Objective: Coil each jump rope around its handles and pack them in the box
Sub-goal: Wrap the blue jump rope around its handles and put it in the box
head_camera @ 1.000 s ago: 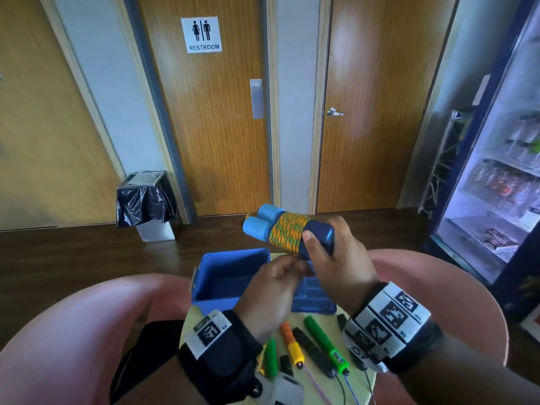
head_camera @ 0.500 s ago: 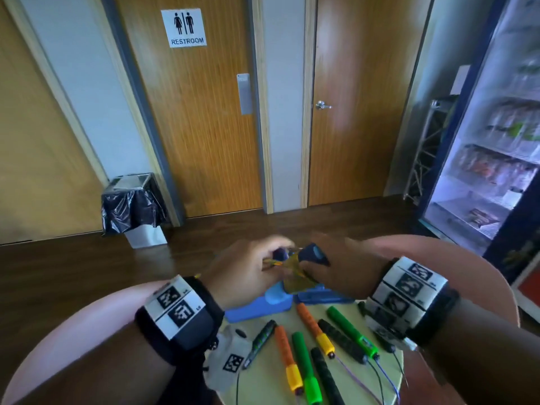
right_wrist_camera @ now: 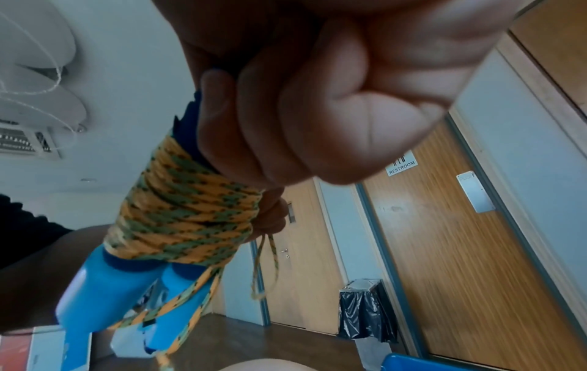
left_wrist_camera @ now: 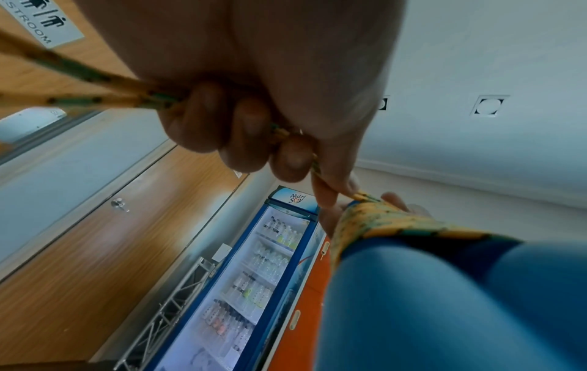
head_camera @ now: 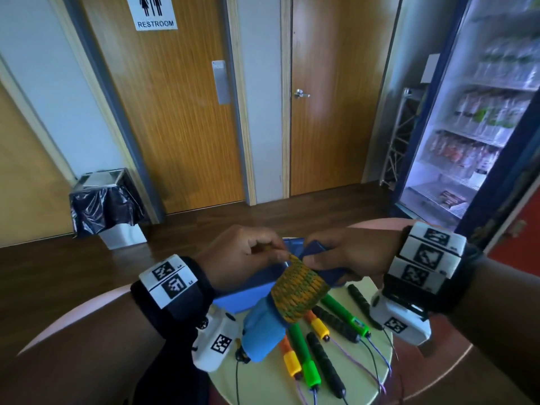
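A jump rope with light-blue handles (head_camera: 263,337) has its orange-and-green cord coiled (head_camera: 298,290) around them. My right hand (head_camera: 314,249) grips the dark-blue ends of the handles, with the light-blue ends pointing toward me. My left hand (head_camera: 277,254) pinches a strand of cord at the top of the coil. The left wrist view shows the cord (left_wrist_camera: 63,67) running through the curled fingers (left_wrist_camera: 241,130). In the right wrist view a short loose loop (right_wrist_camera: 267,263) hangs beside the coil (right_wrist_camera: 184,213). The blue box (head_camera: 248,290) lies under the hands, mostly hidden.
Several uncoiled ropes with green (head_camera: 344,314), orange-yellow (head_camera: 289,355) and black (head_camera: 324,361) handles lie on the small round table (head_camera: 365,378). Pink chairs (head_camera: 73,317) flank it. A bagged bin (head_camera: 108,200) and a drinks fridge (head_camera: 482,127) stand beyond.
The bundle came down from above the box and turned, so its light-blue ends now point toward me. My left hand moved from beneath it to pinch the cord at the coil.
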Motion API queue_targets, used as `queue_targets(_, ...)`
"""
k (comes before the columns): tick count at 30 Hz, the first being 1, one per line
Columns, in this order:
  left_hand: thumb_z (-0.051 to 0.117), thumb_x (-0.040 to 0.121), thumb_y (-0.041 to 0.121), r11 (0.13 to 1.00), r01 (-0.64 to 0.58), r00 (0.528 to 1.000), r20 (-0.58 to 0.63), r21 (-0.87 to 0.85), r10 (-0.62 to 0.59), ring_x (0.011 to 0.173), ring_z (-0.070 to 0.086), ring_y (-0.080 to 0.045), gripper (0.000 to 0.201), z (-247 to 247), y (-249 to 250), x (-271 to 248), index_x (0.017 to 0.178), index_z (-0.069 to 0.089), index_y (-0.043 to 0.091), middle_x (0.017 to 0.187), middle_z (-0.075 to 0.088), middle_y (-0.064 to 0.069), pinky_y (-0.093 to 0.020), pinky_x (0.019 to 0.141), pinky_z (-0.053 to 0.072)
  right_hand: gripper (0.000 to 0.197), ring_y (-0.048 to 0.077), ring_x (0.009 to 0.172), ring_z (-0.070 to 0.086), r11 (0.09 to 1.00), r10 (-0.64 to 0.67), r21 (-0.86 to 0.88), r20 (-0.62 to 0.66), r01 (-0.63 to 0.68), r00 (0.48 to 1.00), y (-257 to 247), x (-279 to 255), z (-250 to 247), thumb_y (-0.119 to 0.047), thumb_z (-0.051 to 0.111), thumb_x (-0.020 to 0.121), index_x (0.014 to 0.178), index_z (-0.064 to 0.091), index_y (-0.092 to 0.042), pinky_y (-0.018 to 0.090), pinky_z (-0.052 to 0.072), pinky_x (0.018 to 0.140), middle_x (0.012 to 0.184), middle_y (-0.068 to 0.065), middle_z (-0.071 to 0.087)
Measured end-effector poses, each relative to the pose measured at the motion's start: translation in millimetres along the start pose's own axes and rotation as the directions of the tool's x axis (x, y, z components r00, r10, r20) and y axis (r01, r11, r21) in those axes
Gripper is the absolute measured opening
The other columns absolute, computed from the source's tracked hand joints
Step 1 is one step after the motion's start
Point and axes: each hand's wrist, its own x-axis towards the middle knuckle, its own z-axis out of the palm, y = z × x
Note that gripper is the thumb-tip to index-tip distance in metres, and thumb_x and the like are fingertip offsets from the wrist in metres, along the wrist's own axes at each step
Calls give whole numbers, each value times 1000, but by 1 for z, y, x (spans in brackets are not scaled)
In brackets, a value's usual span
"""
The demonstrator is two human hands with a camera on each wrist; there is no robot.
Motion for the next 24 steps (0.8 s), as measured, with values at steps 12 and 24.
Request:
queue_targets(12, 66, 89, 33, 970, 3, 1000, -19, -241, -8, 58, 58, -10, 11, 1, 4, -1, 78, 70, 30, 63, 63, 3, -21, 60, 46, 52, 18, 46, 31, 953, -101, 298, 166, 48, 981, -19, -22, -9, -26, 47, 91, 98, 43, 26, 18, 26, 38, 57, 32, 35)
queue_targets(24, 58, 84, 10, 480, 37, 779, -276, -876, -564, 47, 41, -14, 20, 67, 37, 10, 67, 67, 13, 61, 52, -18, -20, 40, 29, 40, 20, 50, 38, 703, -237, 567, -383, 430, 893, -22, 7, 31, -40, 54, 89, 104, 50, -3, 24, 29, 45, 66, 15, 42)
